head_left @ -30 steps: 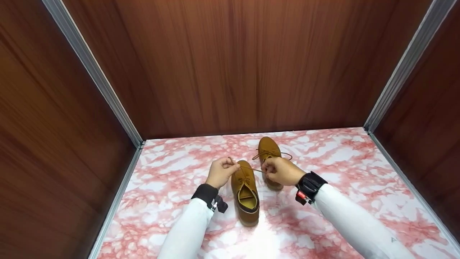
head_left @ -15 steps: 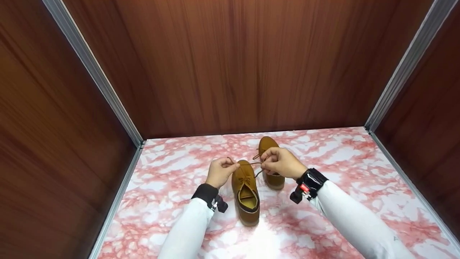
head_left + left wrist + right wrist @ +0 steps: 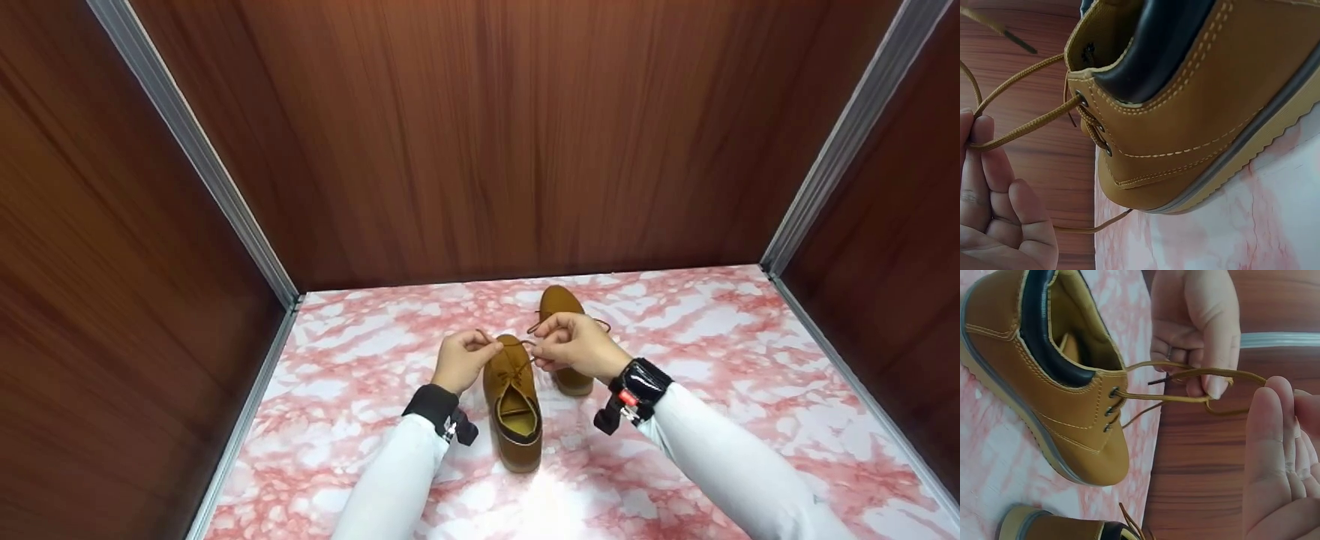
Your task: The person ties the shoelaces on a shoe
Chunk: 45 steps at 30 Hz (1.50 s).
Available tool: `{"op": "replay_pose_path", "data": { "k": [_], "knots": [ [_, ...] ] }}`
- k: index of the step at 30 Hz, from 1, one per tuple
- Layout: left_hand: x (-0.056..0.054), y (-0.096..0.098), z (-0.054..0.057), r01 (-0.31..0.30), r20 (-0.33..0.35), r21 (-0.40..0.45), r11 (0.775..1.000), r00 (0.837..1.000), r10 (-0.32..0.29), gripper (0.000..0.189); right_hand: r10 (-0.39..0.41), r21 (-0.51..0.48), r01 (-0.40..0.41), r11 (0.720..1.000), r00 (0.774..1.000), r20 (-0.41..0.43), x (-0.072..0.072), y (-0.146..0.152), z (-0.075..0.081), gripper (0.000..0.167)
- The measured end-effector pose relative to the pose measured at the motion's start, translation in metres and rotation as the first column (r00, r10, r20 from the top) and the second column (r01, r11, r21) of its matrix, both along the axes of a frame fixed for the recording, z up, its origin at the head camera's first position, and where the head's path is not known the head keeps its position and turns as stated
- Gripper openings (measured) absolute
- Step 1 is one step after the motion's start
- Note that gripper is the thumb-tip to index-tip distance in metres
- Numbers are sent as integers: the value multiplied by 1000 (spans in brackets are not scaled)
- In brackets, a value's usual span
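Note:
The nearer tan lace-up shoe stands upright on the pink-and-white marbled surface, its toe pointing away. Over its toe, my left hand pinches the brown shoelace between thumb and fingertips. To the right, my right hand also pinches lace between thumb and fingers. Between the two hands, the right wrist view shows the lace bent into a loop, with a dark-tipped end by the left fingers. In the left wrist view, lace strands run from the shoe's eyelets to the left hand.
A second tan shoe stands behind and to the right, its middle hidden by my right hand; its lace loops out at the sides. Dark red-brown wood panels with grey metal corner strips enclose the marbled surface.
My right hand has risen from where it drew the lace out rightward and come left, nearer the left hand, so the lace between them is now bent. My left hand stays almost still.

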<state>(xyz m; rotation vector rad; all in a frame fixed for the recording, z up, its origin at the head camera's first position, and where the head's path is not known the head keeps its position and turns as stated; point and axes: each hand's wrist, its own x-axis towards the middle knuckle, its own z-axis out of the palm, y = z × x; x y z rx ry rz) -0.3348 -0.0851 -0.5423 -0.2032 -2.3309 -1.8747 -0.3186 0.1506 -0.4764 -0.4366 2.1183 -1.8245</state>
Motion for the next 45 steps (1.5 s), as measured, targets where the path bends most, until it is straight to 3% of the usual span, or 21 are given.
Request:
{"op": "replay_pose_path", "data": {
  "k": [5,9,12,19,25,30,33,36,42,45],
  "knots": [
    [0,0,-2,1,-5,11,1000,1000,-1,14,3,-1,-3,1000,998,-61,4,-6,-7,23],
    [-1,-1,-3,8,0,27,1000,1000,-8,14,-5,75,18,997,984,-178,9,-12,-11,24],
    [0,-1,-3,12,8,29,1000,1000,-12,14,-12,181,68,981,956,-295,14,-16,-13,23],
    [0,-1,-5,9,18,19,1000,1000,-9,15,25,364,192,912,857,-515,20,-28,-23,22],
    [4,0,-6,8,22,33,999,1000,-9,15,61,428,239,872,813,-579,19,-35,-37,23],
    [4,-4,-12,3,82,23,1000,997,-5,15,74,463,282,840,786,-614,15,-40,-49,24],
    [2,-6,-19,-5,113,-5,1000,994,5,14,70,461,289,839,783,-618,12,-41,-56,24],
    [3,-8,-22,-3,136,-30,1000,991,7,13,71,464,276,842,795,-602,10,-41,-60,24],
    [4,-11,-23,12,169,-55,998,986,-3,13,43,456,231,860,857,-514,8,-35,-59,23],
    [4,-13,-24,14,173,-54,998,985,-5,13,24,438,225,870,869,-494,8,-29,-57,23]
  ]
}}
